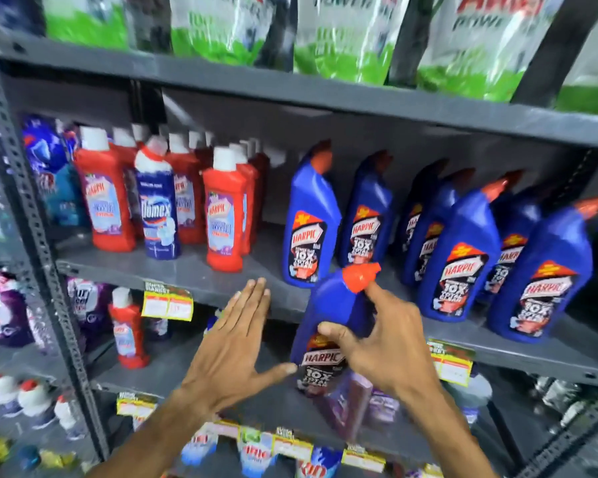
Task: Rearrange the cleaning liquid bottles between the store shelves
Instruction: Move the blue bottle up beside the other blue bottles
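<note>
A blue Harpic bottle (pixel 328 319) with a red cap hangs in front of the middle shelf (pixel 201 281), and my right hand (pixel 384 343) grips it from the right with the index finger up at the cap. My left hand (pixel 235 339) is flat with fingers apart just left of that bottle; its thumb tip nearly touches the label. On the middle shelf stand several more blue Harpic bottles (pixel 309 222) on the right, several red Harpic bottles (pixel 223 215) on the left, and one dark blue Domex bottle (pixel 157 205) among the red ones.
Green and white detergent pouches (pixel 342 39) fill the top shelf. The lower shelf (pixel 173 370) holds one red bottle (pixel 128 331) and purple packs (pixel 356 405). Yellow price tags (pixel 168 303) hang on the shelf edges. A perforated grey upright (pixel 32 215) stands at the left.
</note>
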